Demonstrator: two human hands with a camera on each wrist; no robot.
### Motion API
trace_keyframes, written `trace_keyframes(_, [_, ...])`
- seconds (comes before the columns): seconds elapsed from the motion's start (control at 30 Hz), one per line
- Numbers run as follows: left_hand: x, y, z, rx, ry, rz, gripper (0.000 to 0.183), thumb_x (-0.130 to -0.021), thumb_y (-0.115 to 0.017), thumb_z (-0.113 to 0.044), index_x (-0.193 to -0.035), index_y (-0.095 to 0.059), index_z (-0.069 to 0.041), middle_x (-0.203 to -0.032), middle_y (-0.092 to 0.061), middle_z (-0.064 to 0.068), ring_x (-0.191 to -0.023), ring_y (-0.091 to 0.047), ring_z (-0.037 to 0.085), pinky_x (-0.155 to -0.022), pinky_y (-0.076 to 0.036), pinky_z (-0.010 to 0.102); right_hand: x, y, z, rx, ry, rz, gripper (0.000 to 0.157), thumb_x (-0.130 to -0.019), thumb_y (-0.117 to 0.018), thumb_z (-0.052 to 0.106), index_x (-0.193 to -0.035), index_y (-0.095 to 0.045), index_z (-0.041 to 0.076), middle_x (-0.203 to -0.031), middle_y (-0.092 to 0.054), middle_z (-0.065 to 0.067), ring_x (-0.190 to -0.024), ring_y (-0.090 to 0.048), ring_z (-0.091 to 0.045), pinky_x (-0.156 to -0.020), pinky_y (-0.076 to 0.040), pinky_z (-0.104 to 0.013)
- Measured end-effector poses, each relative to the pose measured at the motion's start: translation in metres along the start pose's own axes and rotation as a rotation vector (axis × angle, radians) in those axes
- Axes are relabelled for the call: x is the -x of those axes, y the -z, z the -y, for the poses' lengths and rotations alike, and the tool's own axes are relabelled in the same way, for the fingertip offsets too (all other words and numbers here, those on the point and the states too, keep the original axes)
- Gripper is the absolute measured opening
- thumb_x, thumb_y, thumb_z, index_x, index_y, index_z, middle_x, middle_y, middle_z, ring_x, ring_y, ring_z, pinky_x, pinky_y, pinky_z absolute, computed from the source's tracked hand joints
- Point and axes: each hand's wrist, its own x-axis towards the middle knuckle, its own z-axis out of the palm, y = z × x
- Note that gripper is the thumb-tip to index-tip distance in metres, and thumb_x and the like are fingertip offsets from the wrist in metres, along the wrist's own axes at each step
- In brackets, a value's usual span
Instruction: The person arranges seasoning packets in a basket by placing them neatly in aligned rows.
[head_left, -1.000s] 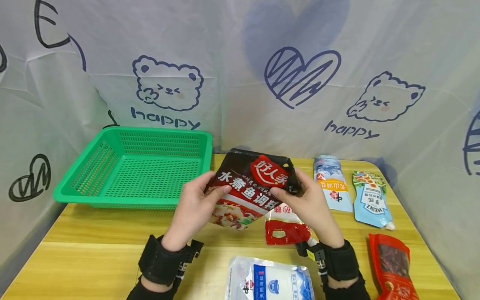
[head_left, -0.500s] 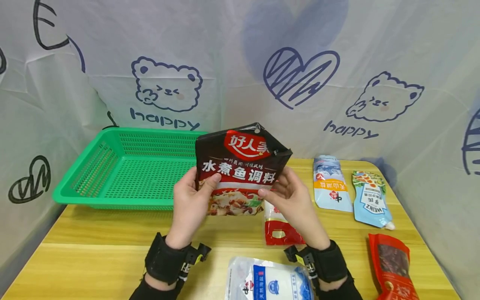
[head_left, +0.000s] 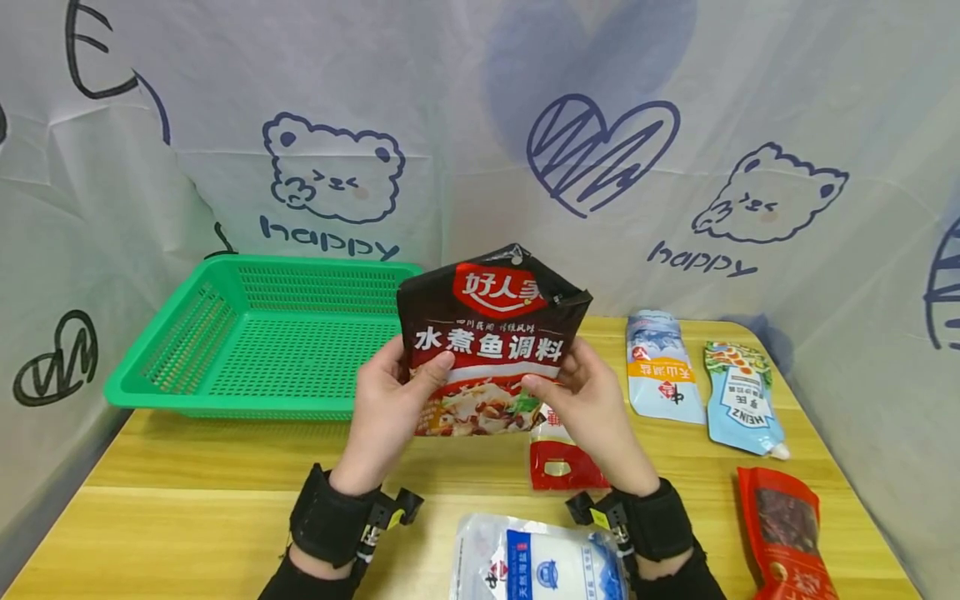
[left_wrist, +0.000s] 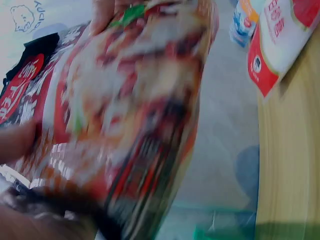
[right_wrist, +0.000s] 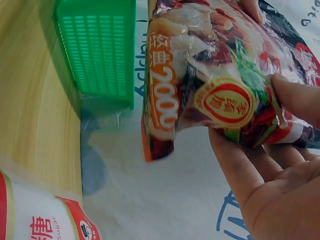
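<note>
A dark red and black seasoning packet (head_left: pixel 480 333) with a food picture on its lower part is held up over the table, its printed front toward the head camera. My left hand (head_left: pixel 393 404) grips its left edge, thumb across the front. On the other side my right hand (head_left: pixel 588 408) pinches the lower right edge between thumb and fingers. In the right wrist view the packet (right_wrist: pixel 200 65) bends near that thumb. The left wrist view shows the packet (left_wrist: pixel 130 85) close and blurred. Behind my right hand lies a red and white sugar bag (head_left: pixel 566 462), partly covered.
A green plastic basket (head_left: pixel 300 354) stands at the back left. On the right lie an orange and blue salt pouch (head_left: pixel 666 367), a light blue Heinz pouch (head_left: pixel 742 400) and a red bag (head_left: pixel 787 533). A white and blue salt bag (head_left: pixel 540 562) is at the front.
The packet has been raised and turned more upright, facing the head camera. My right hand has shifted from its upper right corner to its lower right edge; lately it moved slightly right.
</note>
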Motion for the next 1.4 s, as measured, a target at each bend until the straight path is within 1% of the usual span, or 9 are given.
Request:
trace_keyframes(0.13, [-0.001, 0.005, -0.005, -0.021, 0.013, 0.045, 0.038, -0.098, -0.073, -0.010, -0.135, -0.064, -0.005, -0.122, -0.071, 0.017, -0.101, -0.070, 0.021, -0.082, -0.060, 0.030, 0.000, 0.005, 0.001, 0.002, -0.010, 0.012, 0.054, -0.095, -0.075, 0.004, -0.144, -0.053, 0.004, -0.129, -0.070, -0.017, -0.109, -0.071, -0.031, -0.088, -0.060, -0.031])
trace_keyframes(0.37, [-0.002, 0.014, -0.012, 0.016, 0.033, 0.058, 0.040, -0.096, -0.074, -0.007, -0.135, -0.065, -0.003, -0.121, -0.071, 0.018, -0.101, -0.070, 0.021, -0.084, -0.059, 0.030, 0.000, 0.015, 0.001, 0.019, -0.018, 0.069, 0.052, -0.096, -0.073, 0.003, -0.144, -0.053, 0.004, -0.128, -0.070, -0.018, -0.106, -0.071, -0.031, -0.088, -0.060, -0.032])
trace_keyframes(0.47, [-0.002, 0.017, -0.015, 0.004, 0.053, 0.109, 0.041, -0.097, -0.074, -0.010, -0.136, -0.064, -0.002, -0.123, -0.071, 0.018, -0.102, -0.070, 0.022, -0.085, -0.060, 0.032, 0.000, 0.017, 0.003, 0.024, -0.014, 0.105, 0.051, -0.096, -0.073, 0.002, -0.143, -0.054, 0.005, -0.126, -0.071, -0.018, -0.103, -0.072, -0.031, -0.086, -0.061, -0.034])
trace_keyframes(0.6, [0.000, 0.018, -0.017, -0.013, 0.093, 0.218, 0.049, -0.099, -0.073, -0.018, -0.144, -0.059, -0.006, -0.131, -0.068, 0.017, -0.110, -0.070, 0.027, -0.088, -0.060, 0.038, 0.001, 0.018, 0.004, 0.052, -0.021, 0.168, 0.049, -0.097, -0.072, 0.003, -0.143, -0.053, 0.004, -0.127, -0.071, -0.019, -0.103, -0.072, -0.031, -0.086, -0.061, -0.034])
trace_keyframes(0.73, [0.002, 0.019, -0.018, -0.010, 0.149, 0.263, 0.052, -0.100, -0.072, -0.023, -0.147, -0.056, -0.008, -0.133, -0.067, 0.017, -0.114, -0.069, 0.029, -0.091, -0.059, 0.040, 0.000, 0.019, 0.003, 0.102, -0.053, 0.232, 0.048, -0.099, -0.071, 0.007, -0.143, -0.054, 0.006, -0.127, -0.071, -0.017, -0.104, -0.072, -0.028, -0.086, -0.061, -0.032])
trace_keyframes(0.9, [0.003, 0.018, -0.017, -0.044, 0.185, 0.241, 0.048, -0.101, -0.071, -0.026, -0.142, -0.059, -0.004, -0.128, -0.069, 0.019, -0.109, -0.070, 0.029, -0.089, -0.060, 0.039, -0.001, 0.020, 0.002, 0.149, -0.077, 0.303, 0.045, -0.100, -0.070, 0.009, -0.142, -0.055, 0.005, -0.127, -0.070, -0.017, -0.106, -0.071, -0.028, -0.088, -0.061, -0.034])
trace_keyframes(1.03, [0.003, 0.014, -0.014, -0.070, 0.179, 0.190, 0.045, -0.102, -0.069, -0.026, -0.140, -0.061, -0.003, -0.126, -0.070, 0.020, -0.107, -0.072, 0.029, -0.087, -0.060, 0.038, -0.002, 0.017, 0.000, 0.146, -0.094, 0.317, 0.047, -0.101, -0.069, 0.011, -0.145, -0.053, 0.005, -0.128, -0.069, -0.017, -0.108, -0.071, -0.028, -0.089, -0.061, -0.037])
trace_keyframes(1.17, [0.003, 0.010, -0.014, -0.061, 0.168, 0.123, 0.041, -0.102, -0.069, -0.024, -0.138, -0.064, -0.004, -0.124, -0.072, 0.019, -0.107, -0.073, 0.030, -0.087, -0.061, 0.039, -0.003, 0.013, -0.003, 0.125, -0.093, 0.293, 0.052, -0.100, -0.070, 0.013, -0.148, -0.050, 0.009, -0.132, -0.068, -0.015, -0.111, -0.070, -0.028, -0.093, -0.060, -0.038])
trace_keyframes(1.4, [0.006, 0.009, -0.017, -0.042, 0.131, 0.064, 0.040, -0.103, -0.067, -0.019, -0.141, -0.063, -0.004, -0.129, -0.070, 0.019, -0.113, -0.071, 0.031, -0.089, -0.060, 0.039, -0.004, 0.008, -0.005, 0.091, -0.091, 0.241, 0.059, -0.100, -0.071, 0.016, -0.153, -0.046, 0.008, -0.140, -0.064, -0.017, -0.122, -0.065, -0.033, -0.102, -0.055, -0.047])
